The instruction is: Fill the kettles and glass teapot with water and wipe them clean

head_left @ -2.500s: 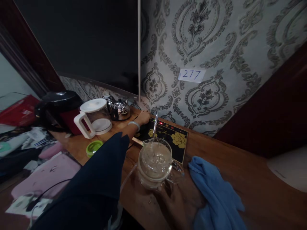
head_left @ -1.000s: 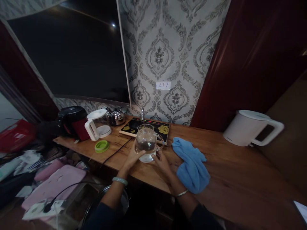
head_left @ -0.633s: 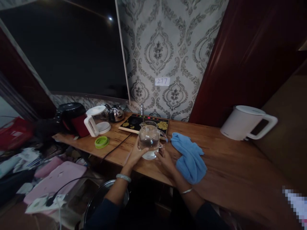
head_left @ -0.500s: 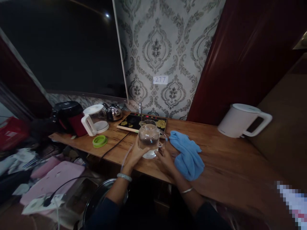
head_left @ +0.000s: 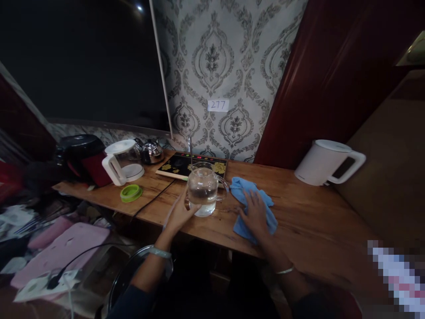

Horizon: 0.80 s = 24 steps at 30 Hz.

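A clear glass teapot [head_left: 203,195] partly filled with clear liquid stands upright on the wooden table, its handle to the right. Around its left side curves my left hand [head_left: 179,213], the thumb across the front and the fingers partly hidden behind the glass. My right hand [head_left: 256,215] lies over a crumpled blue cloth [head_left: 242,184] to the right of the teapot, fingers spread and not closed on the fabric. Just behind the teapot is a black induction cooker [head_left: 175,164] with yellow flower prints, partly covered by the glass.
A green ring-shaped lid [head_left: 131,193] lies left of the teapot. Behind it stand a glass jug with white handle [head_left: 114,168], a shiny metal kettle [head_left: 152,153] and a black-and-red appliance [head_left: 96,164]. At the right is a white electric kettle [head_left: 317,164]. A thin metal spout [head_left: 189,150] rises behind the cooker.
My right hand has left the teapot and moved right onto the blue cloth, which has shifted slightly. My left hand stays at the teapot's left side. The view has shifted a little.
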Available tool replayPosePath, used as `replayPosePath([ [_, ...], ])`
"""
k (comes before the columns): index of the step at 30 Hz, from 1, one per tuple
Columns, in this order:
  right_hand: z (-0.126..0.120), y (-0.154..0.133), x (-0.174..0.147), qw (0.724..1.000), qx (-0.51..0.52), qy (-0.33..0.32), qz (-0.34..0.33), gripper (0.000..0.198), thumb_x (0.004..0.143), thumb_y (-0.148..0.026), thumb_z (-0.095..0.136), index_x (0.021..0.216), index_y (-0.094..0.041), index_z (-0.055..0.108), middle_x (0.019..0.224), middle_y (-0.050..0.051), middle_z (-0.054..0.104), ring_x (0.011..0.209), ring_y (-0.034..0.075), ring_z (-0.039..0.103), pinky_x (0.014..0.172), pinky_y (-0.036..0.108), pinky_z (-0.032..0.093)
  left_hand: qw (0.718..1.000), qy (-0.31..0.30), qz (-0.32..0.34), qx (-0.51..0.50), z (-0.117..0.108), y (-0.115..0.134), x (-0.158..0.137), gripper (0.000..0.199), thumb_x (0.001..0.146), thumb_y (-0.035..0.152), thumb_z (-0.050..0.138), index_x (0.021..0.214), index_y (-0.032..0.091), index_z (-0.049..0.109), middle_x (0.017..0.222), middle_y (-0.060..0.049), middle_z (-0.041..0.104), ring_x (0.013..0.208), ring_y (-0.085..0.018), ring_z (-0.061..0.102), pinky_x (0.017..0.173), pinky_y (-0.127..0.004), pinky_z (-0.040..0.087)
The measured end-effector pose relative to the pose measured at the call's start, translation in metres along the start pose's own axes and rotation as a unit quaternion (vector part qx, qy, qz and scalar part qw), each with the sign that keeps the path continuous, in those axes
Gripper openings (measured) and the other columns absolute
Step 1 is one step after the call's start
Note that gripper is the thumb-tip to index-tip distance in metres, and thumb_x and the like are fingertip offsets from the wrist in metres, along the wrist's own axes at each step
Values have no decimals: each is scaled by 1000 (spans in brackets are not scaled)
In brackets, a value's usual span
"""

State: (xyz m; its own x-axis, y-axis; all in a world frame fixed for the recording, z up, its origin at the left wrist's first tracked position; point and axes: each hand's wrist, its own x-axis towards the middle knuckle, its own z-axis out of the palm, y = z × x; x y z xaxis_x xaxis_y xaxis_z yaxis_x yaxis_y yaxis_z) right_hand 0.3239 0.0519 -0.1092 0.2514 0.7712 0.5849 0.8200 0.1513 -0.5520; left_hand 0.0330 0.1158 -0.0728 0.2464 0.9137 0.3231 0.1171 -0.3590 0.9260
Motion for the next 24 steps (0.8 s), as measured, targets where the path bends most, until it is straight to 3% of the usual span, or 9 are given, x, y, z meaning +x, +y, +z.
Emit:
replayPosePath([
  [4, -14, 29, 4, 988, -148, -49, 9, 47, 83, -34, 56, 126, -18, 63, 133, 19, 61, 124, 38, 51, 100, 55, 42, 1000, -10, -13, 2, -3, -4, 0, 87, 72, 42, 77, 148, 22, 41, 139, -15, 59, 120, -30, 62, 98, -44, 53],
  [7, -17, 43, 0, 981, -173, -79, -39, 35, 85, -28, 48, 112, -18, 69, 110, 16, 69, 103, 32, 61, 93, 48, 47, 1000, 13, 6, 16, -11, 2, -2, 79, 71, 43, 78, 142, 22, 50, 138, -13, 61, 126, -31, 58, 106, -47, 48],
  [10, -18, 58, -6, 981, -161, -71, -79, 32, 84, -29, 48, 105, -20, 70, 103, 14, 70, 97, 32, 62, 89, 48, 48, 991, 73, 47, 98, -35, 7, 1, 64, 75, 42, 74, 134, 21, 59, 138, -12, 61, 130, -32, 54, 113, -50, 40],
  [14, -16, 73, -11, 983, -138, -71, -96, 31, 84, -33, 47, 100, -22, 70, 96, 12, 70, 91, 32, 63, 84, 48, 49, 929, 181, 49, 319, -90, 4, 9, 48, 79, 32, 67, 125, 20, 63, 130, -14, 65, 128, -36, 52, 113, -56, 35],
  [16, -15, 74, -13, 984, -133, -65, -95, 32, 84, -34, 45, 101, -23, 70, 97, 12, 70, 92, 33, 63, 85, 49, 49, 887, 224, 11, 404, -117, 0, 12, 48, 77, 26, 66, 125, 18, 62, 131, -16, 62, 130, -39, 48, 113, -57, 34],
  [20, -15, 64, -15, 989, -119, -55, -73, 32, 84, -34, 46, 103, -23, 69, 99, 10, 69, 97, 31, 62, 89, 48, 48, 810, 245, -97, 524, -157, -8, 16, 48, 79, 25, 61, 125, 11, 59, 140, -22, 53, 135, -41, 41, 110, -56, 34],
  [22, -16, 57, -15, 991, -113, -48, -55, 31, 84, -33, 47, 104, -23, 69, 101, 10, 69, 99, 30, 61, 90, 46, 47, 797, 254, -141, 530, -171, -11, 18, 44, 83, 29, 59, 123, 11, 58, 136, -23, 54, 127, -40, 46, 102, -56, 40],
  [24, -17, 52, -14, 992, -103, -48, -49, 31, 84, -31, 48, 105, -22, 69, 101, 10, 68, 99, 29, 60, 90, 45, 47, 818, 231, -139, 508, -179, -13, 20, 42, 85, 34, 57, 120, 11, 57, 127, -22, 59, 117, -37, 53, 94, -52, 45],
])
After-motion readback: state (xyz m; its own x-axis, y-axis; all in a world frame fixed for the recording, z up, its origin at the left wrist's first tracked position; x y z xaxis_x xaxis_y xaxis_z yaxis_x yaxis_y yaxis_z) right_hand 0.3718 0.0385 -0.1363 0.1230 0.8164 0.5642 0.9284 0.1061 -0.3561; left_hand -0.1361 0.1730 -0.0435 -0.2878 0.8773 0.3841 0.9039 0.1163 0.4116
